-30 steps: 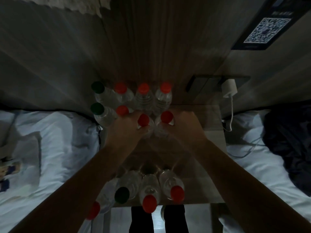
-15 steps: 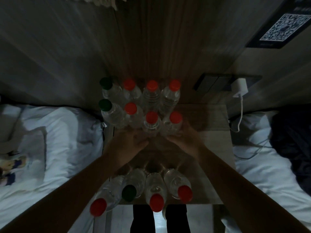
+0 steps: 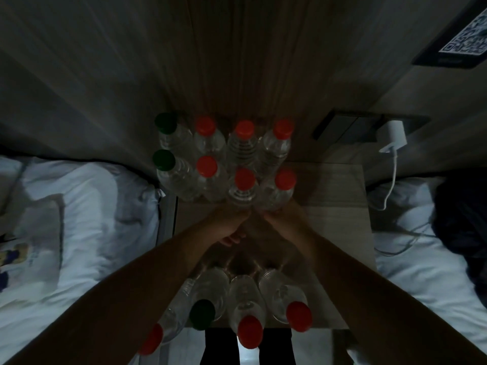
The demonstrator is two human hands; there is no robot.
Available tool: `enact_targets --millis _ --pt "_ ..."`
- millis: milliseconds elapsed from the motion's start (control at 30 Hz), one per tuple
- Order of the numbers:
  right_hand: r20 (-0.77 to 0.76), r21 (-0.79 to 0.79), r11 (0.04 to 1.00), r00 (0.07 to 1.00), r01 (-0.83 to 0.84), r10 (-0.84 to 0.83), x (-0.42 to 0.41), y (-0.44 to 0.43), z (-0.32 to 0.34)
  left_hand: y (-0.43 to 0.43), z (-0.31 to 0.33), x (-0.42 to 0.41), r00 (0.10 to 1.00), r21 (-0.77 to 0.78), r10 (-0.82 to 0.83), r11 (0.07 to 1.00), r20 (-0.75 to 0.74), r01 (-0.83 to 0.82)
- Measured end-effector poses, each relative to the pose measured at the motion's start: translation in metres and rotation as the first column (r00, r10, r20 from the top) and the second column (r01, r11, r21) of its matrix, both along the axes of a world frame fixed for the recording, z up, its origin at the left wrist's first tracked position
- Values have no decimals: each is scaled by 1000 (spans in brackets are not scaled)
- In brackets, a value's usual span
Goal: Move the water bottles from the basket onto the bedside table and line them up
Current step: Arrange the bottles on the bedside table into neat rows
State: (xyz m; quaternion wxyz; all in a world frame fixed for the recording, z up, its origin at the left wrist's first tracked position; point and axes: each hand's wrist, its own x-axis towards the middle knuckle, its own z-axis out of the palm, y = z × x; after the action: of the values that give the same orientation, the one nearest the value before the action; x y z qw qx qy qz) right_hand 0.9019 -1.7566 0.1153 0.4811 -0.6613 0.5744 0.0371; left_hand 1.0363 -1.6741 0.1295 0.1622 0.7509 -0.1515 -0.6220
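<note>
The counter (image 3: 334,206) stands between two beds and carries twelve water bottles (image 3: 210,185) in three rows of four.

Far row (image 3: 245,146): set along the far edge, against the wood wall panel (image 3: 242,61). Caps from left to right are green, red, red, red.

Middle row (image 3: 184,180): directly in front of the far row and packed close to it, with the same cap order. Both rows sit toward the far left corner, so the right part of the counter is bare.

Near row (image 3: 246,299): set along the near edge, well apart from the other two. Caps from left to right are red, green, red, red. The leftmost bottle is partly hidden behind the left forearm.

Both hands are in the strip between the middle and near rows. The left hand (image 3: 228,225) is at the foot of the third bottle (image 3: 243,196) of the middle row. Its fingers (image 3: 234,237) curl in under the palm, but the dim light does not show whether they grip that bottle. The right hand (image 3: 280,218) is at the foot of the fourth bottle (image 3: 279,196), just beside the left hand. Its fingers are not distinct, and their state cannot be told.

Surroundings: white bedding (image 3: 87,212) lies to the left. The bed (image 3: 427,280) to the right has a dark cloth (image 3: 463,219) on it. A white charger (image 3: 392,134) sits in a wall plate (image 3: 347,127) beyond the far right corner, with its cable (image 3: 392,180) hanging down. A QR-code sign (image 3: 469,40) is at the upper right, and dark trouser legs (image 3: 224,349) show below the near edge.
</note>
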Motion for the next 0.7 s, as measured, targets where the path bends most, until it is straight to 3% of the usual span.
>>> enact_targets --millis 467,600,700 --pt "-87 -8 997 993 -80 79 14 -24 -4 -23 2 8 999 -95 18 995 34 -15" --pt "-38 54 994 995 93 -91 14 -19 -11 -15 4 13 996 -22 -74 997 39 75" --pt "-93 180 980 993 84 -68 16 -10 -16 4 2 26 971 18 -221 975 89 220"
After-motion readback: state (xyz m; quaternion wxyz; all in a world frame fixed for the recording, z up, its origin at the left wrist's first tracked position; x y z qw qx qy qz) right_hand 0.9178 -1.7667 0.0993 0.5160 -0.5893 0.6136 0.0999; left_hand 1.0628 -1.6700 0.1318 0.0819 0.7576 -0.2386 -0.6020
